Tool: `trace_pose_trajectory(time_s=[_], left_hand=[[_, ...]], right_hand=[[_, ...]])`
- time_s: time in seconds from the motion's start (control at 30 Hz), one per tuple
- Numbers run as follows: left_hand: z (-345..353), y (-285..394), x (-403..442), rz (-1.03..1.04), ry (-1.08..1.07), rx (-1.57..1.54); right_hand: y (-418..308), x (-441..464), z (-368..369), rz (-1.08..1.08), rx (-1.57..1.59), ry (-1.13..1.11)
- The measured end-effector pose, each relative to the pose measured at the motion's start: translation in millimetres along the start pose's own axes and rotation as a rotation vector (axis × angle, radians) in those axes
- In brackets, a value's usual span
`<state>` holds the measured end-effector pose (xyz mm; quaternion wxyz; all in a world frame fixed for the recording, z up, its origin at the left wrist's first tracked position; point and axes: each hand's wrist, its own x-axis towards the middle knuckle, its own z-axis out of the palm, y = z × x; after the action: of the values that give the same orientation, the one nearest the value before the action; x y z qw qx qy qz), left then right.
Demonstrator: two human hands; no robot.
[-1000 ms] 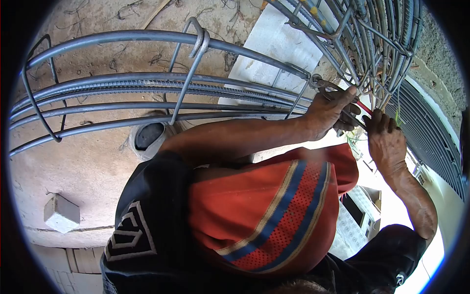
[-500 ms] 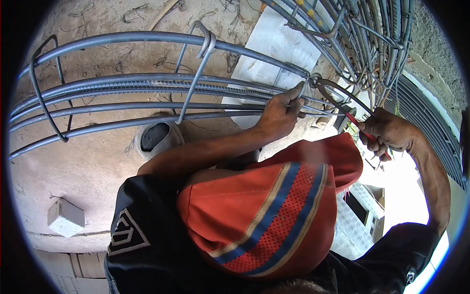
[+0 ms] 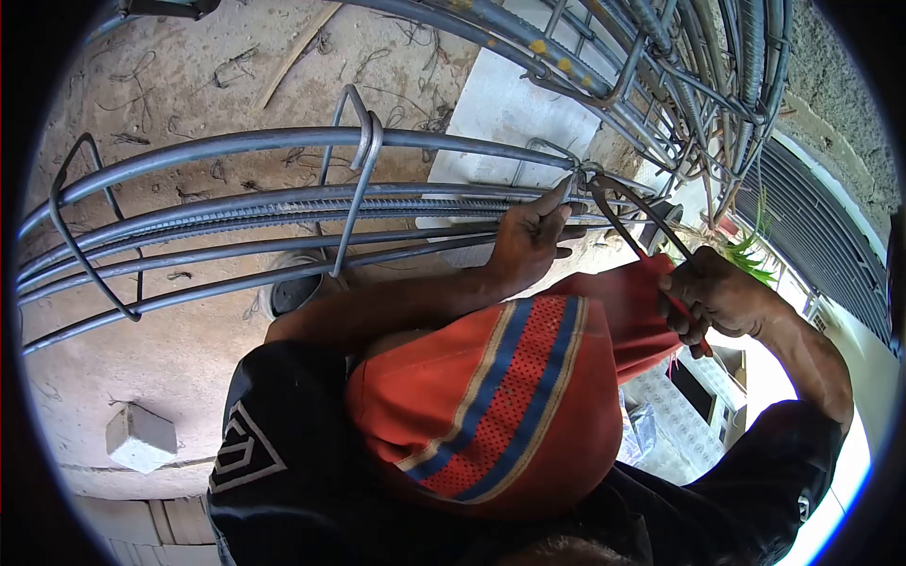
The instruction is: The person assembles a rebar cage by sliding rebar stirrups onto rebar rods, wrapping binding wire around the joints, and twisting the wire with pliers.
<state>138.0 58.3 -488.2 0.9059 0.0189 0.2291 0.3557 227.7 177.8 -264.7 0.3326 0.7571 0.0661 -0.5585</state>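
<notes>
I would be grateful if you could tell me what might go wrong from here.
The left hand has its fingertips close to the head of the pincers, so a finger might get nipped.

The pincers reach the end of the bars held by the right hand alone; if they slip, knuckles could perhaps strike steel.

This looks like a building site, with rebar cages (image 3: 311, 205) and wire scraps (image 3: 234, 68) on dusty ground (image 3: 217, 377).
</notes>
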Motion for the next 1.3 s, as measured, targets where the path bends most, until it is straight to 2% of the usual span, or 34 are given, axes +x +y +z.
trace_pose_trajectory(time_s=[0.27, 0.37, 0.4, 0.43, 0.5, 0.6, 0.63, 0.67, 0.77, 0.83, 0.87, 0.97, 1.0, 1.1, 1.23, 1.3], left_hand=[[4.0, 0.7, -3.9, -0.052, 0.042, 0.040], [2.0, 6.2, -6.1, -0.071, -0.009, 0.029], [0.9, 15.0, -7.8, -0.133, -0.014, 0.091], [-10.5, 3.8, -5.8, -0.047, -0.043, 0.354], [-7.8, 17.8, -29.7, 0.606, 0.027, 0.899], [3.9, 44.5, -26.0, 1.185, -0.181, 1.239], [26.0, 50.5, -16.6, 1.223, -0.200, 1.329], [44.2, 48.4, -6.0, 1.118, -0.147, 1.422], [72.8, 20.0, 35.4, 1.183, -0.003, 1.361], [70.5, 15.0, 55.0, 1.289, -0.053, 1.378], [68.6, 13.4, 62.7, 1.348, -0.083, 1.389], [69.7, 18.8, 65.9, 1.557, 0.042, 1.305], [70.5, 17.0, 66.5, 1.404, -0.023, 1.420], [72.2, 20.9, 68.3, 1.318, -0.037, 1.404], [72.2, 19.9, 69.3, 1.341, -0.011, 1.381], [73.3, 20.4, 70.0, 1.212, -0.066, 1.375]], right_hand=[[13.4, 9.9, 14.3, -0.086, 0.027, 0.010], [28.1, 18.9, 6.6, -0.105, 0.002, 0.032], [26.6, 19.5, -1.4, -0.113, -0.056, -0.010], [24.1, 18.9, -12.5, -0.116, -0.025, -0.056], [12.6, 11.8, -19.8, -0.136, -0.101, -0.018], [5.5, 12.3, -36.5, -0.060, -0.012, -0.083], [1.5, 9.6, -35.6, -0.048, 0.001, -0.083], [2.2, 9.6, -33.0, -0.059, -0.006, -0.076], [-1.0, 7.2, -31.5, -0.080, -0.093, -0.043], [-6.1, 0.0, -25.7, -0.057, -0.189, -0.026], [-13.0, -5.8, -16.7, -0.050, -0.320, 0.051], [0.6, -14.4, 9.6, -0.533, -1.191, 0.626], [16.1, -13.2, 25.8, -0.431, -1.385, 0.926], [39.6, -2.8, 31.3, -0.533, -1.905, 1.353], [34.3, 5.2, 26.0, -0.452, -1.965, 1.330], [34.7, 10.1, 19.4, -0.340, -2.005, 1.240]])
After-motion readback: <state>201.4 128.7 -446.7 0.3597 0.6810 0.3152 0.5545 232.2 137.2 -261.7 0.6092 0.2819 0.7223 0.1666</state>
